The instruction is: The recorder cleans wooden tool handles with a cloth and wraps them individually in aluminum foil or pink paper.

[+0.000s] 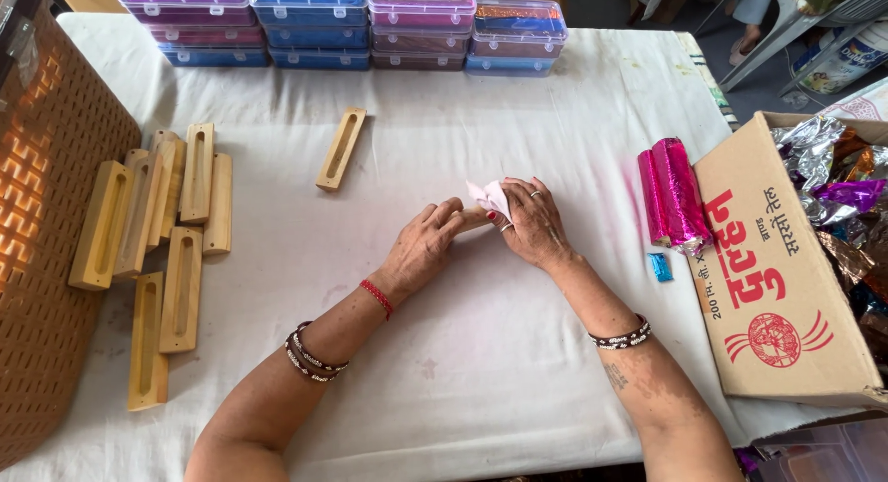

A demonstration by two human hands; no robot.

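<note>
1. Left hand [424, 249] lies palm-down on the white cloth [518, 352], fingers stretched toward the right hand and touching a small wooden piece [475, 219] that shows between the two hands; fingers curl on it lightly, a loose grip.
2. Right hand [532, 225] is closed w/ thumb & fingers pinching a pale pink paper [490, 198], which sticks up just above the knuckles, folded to a point.
3. Paper and piece sit right btwn the hands, at the fingertips; whether the paper wraps the piece can't be told.
4. Up & left of the left hand, apart: one wooden mould [341, 149] w/ a long slot, lying tilted.
5. Far left of the left hand: a pile of moulds [166, 223], some stacked, some flat, beside a brown basket [46, 223].
6. Right of the right hand, near: pink foil rolls [673, 193]; just below them a small blue foil bit [659, 266].
7. Further right: a cardboard box [768, 288] holding crumpled foils [837, 181].
8. Beyond both hands, at the far table edge: stacked plastic cases [342, 24], purple, blue, pink.
</note>
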